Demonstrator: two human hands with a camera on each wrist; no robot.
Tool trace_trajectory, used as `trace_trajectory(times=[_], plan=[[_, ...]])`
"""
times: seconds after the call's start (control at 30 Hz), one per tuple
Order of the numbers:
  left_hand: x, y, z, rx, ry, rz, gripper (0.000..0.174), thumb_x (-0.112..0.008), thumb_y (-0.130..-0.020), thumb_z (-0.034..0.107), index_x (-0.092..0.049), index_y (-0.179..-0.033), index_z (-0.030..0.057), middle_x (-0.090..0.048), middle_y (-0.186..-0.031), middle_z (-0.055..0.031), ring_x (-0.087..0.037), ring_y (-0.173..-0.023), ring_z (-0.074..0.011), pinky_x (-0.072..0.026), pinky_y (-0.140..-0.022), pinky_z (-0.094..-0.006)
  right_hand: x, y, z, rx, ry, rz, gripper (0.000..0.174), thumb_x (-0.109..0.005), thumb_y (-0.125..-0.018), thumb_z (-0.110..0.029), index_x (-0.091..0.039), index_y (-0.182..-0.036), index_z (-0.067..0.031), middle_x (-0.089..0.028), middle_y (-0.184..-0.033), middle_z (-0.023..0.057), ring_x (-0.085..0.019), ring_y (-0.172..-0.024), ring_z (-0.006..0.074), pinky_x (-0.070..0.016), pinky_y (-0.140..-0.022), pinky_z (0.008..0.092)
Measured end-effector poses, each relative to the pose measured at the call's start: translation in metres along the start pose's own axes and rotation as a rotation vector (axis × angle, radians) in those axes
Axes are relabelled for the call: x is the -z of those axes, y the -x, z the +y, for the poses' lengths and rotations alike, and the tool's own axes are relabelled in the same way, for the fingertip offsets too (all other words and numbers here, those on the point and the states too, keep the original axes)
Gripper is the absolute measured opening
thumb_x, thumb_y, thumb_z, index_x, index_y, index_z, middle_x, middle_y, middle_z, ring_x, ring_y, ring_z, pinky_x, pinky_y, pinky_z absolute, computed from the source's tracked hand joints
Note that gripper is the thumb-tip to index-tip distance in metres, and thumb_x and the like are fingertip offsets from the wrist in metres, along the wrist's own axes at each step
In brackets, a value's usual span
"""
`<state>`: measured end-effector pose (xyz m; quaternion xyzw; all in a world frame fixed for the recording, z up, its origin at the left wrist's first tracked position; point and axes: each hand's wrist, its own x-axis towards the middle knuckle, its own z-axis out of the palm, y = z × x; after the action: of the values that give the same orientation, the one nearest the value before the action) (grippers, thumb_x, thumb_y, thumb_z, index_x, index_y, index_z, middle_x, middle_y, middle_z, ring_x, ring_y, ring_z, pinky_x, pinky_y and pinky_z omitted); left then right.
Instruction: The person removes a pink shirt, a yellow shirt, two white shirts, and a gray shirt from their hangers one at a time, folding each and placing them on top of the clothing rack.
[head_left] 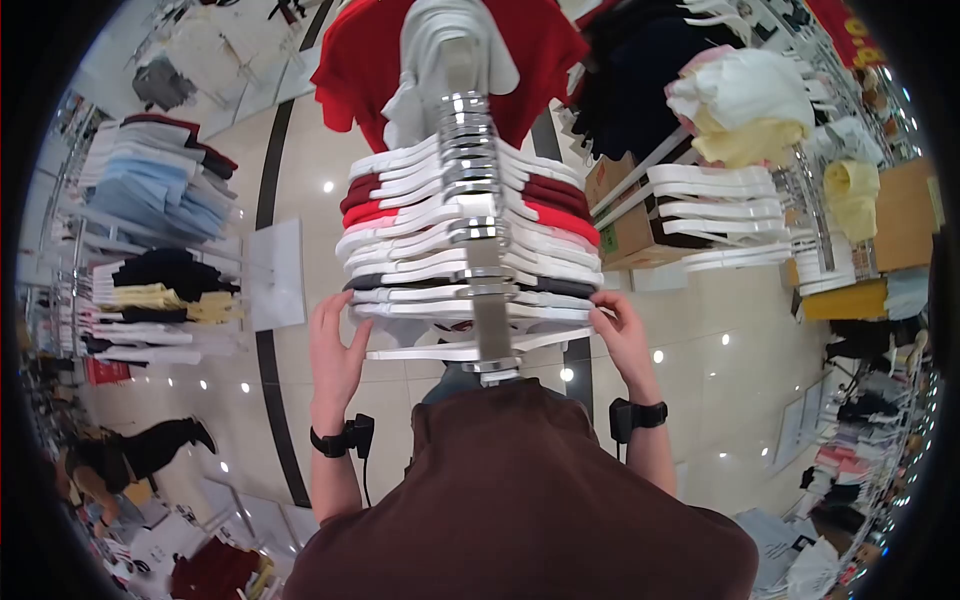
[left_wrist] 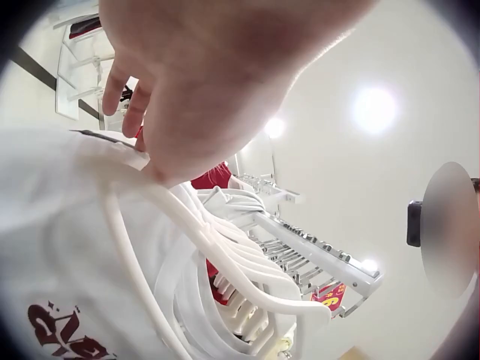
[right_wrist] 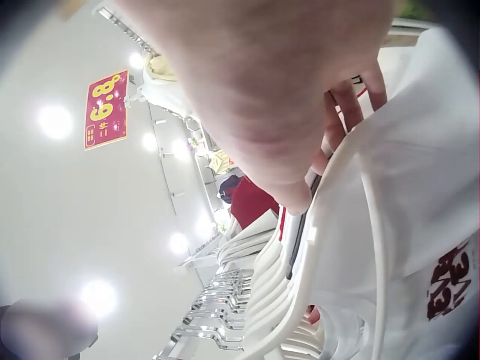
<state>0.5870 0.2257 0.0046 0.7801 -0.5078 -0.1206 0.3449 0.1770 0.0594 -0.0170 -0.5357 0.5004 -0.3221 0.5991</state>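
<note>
White hangers with garments hang in a row on a chrome rail (head_left: pixel 490 330) in front of the person's chest. A white T-shirt (left_wrist: pixel 45 225) with dark red print hangs near the front. My left hand (head_left: pixel 335 355) pinches its left shoulder, thumb on the near side and fingers behind. At the other shoulder, my right hand (head_left: pixel 622 335) pinches likewise, thumb toward the body. In both wrist views a bare white hanger (right_wrist: pixel 300 292) stands in front of the shirt. Fingertips are partly hidden behind the cloth.
Dark red and bright red garments (head_left: pixel 565 215) hang farther along the rail, with a large red shirt (head_left: pixel 350 70) at its far end. Side racks hold light blue clothes (head_left: pixel 150 195) and white hangers (head_left: pixel 720 200). A cardboard box (head_left: pixel 630 235) stands at right. Another person (head_left: pixel 150 450) is at lower left.
</note>
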Motion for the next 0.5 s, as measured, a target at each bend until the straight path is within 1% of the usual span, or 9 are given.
trace_trajectory(times=[0.1,0.17,0.2,0.23,0.3,0.33,0.4,0.47,0.5], plan=[[0.008,-0.005,0.002,0.046,0.005,-0.108,0.047,-0.076,-0.092,0.012,-0.061,-0.136,0.0012,-0.065,-0.128,-0.0157,-0.059,-0.128,-0.0355,-0.0467,-0.108,-0.0410,0.005,-0.010,0.006,0.044,-0.013,-0.031,0.029,-0.068,-0.105,-0.019,-0.061,-0.128,-0.0030,-0.063,-0.121,0.0025,-0.060,-0.112,0.0110,-0.0495,-0.098,0.0286],[0.008,0.000,-0.002,0.055,0.026,-0.142,0.045,-0.075,-0.093,0.013,-0.062,-0.133,-0.0005,-0.068,-0.127,-0.0168,-0.062,-0.125,-0.0345,-0.0470,-0.108,-0.0400,0.013,-0.011,0.013,-0.044,0.002,-0.165,0.027,-0.066,-0.106,-0.023,-0.063,-0.124,-0.0034,-0.063,-0.118,0.0018,-0.059,-0.109,0.0094,-0.0481,-0.099,0.0280],[0.009,0.004,-0.003,0.061,0.054,-0.160,0.044,-0.075,-0.093,0.013,-0.063,-0.133,-0.0010,-0.069,-0.127,-0.0174,-0.064,-0.124,-0.0339,-0.0471,-0.108,-0.0399,0.017,-0.013,0.020,-0.072,0.083,-0.225,0.038,-0.058,-0.111,-0.033,-0.064,-0.131,-0.0019,-0.066,-0.127,0.0039,-0.059,-0.116,0.0121,-0.0464,-0.105,0.0297],[0.010,0.007,-0.004,0.068,0.082,-0.181,0.043,-0.074,-0.094,0.013,-0.064,-0.132,-0.0015,-0.070,-0.127,-0.0179,-0.065,-0.123,-0.0333,-0.0473,-0.108,-0.0399,0.015,-0.011,0.029,-0.066,0.063,-0.209,0.038,-0.058,-0.111,-0.033,-0.064,-0.131,-0.0019,-0.066,-0.127,0.0039,-0.059,-0.116,0.0121,-0.0464,-0.105,0.0297],[0.009,0.013,0.002,0.009,0.075,-0.230,0.042,-0.072,-0.096,0.013,-0.066,-0.135,0.0011,-0.071,-0.127,-0.0172,-0.066,-0.121,-0.0317,-0.0478,-0.108,-0.0399,0.007,-0.005,0.040,-0.131,-0.221,-0.195,0.055,-0.048,-0.114,-0.044,-0.061,-0.143,0.0012,-0.066,-0.138,0.0071,-0.059,-0.125,0.0164,-0.0445,-0.110,0.0318],[0.009,0.014,0.011,0.017,0.095,-0.255,0.041,-0.073,-0.096,0.013,-0.066,-0.135,0.0022,-0.071,-0.125,-0.0167,-0.066,-0.118,-0.0312,-0.0485,-0.106,-0.0394,0.007,-0.011,0.054,-0.214,-0.232,-0.203,0.067,-0.040,-0.115,-0.051,-0.056,-0.150,0.0046,-0.065,-0.144,0.0113,-0.058,-0.131,0.0194,-0.0430,-0.113,0.0331],[0.009,0.014,0.020,0.022,0.109,-0.281,0.041,-0.073,-0.096,0.013,-0.067,-0.135,0.0033,-0.071,-0.122,-0.0162,-0.066,-0.115,-0.0307,-0.0493,-0.104,-0.0390,0.006,-0.018,0.081,-0.179,-0.251,-0.186,0.068,-0.039,-0.115,-0.051,-0.057,-0.148,0.0048,-0.066,-0.142,0.0120,-0.060,-0.129,0.0191,-0.0437,-0.112,0.0330],[0.005,0.012,0.019,-0.039,0.112,-0.303,0.040,-0.075,-0.095,0.013,-0.068,-0.133,0.0036,-0.071,-0.115,-0.0152,-0.066,-0.107,-0.0309,-0.0512,-0.098,-0.0388,0.006,-0.023,0.082,-0.145,-0.263,-0.169,0.068,-0.039,-0.116,-0.052,-0.058,-0.147,0.0051,-0.067,-0.140,0.0127,-0.061,-0.127,0.0189,-0.0445,-0.111,0.0330],[0.005,0.010,0.019,-0.046,0.106,-0.304,0.040,-0.075,-0.095,0.013,-0.068,-0.133,0.0036,-0.071,-0.115,-0.0152,-0.066,-0.107,-0.0309,-0.0512,-0.098,-0.0388,0.006,-0.026,0.080,-0.191,-0.315,-0.133,0.068,-0.038,-0.116,-0.052,-0.059,-0.145,0.0055,-0.067,-0.139,0.0130,-0.062,-0.125,0.0184,-0.0454,-0.110,0.0331]])
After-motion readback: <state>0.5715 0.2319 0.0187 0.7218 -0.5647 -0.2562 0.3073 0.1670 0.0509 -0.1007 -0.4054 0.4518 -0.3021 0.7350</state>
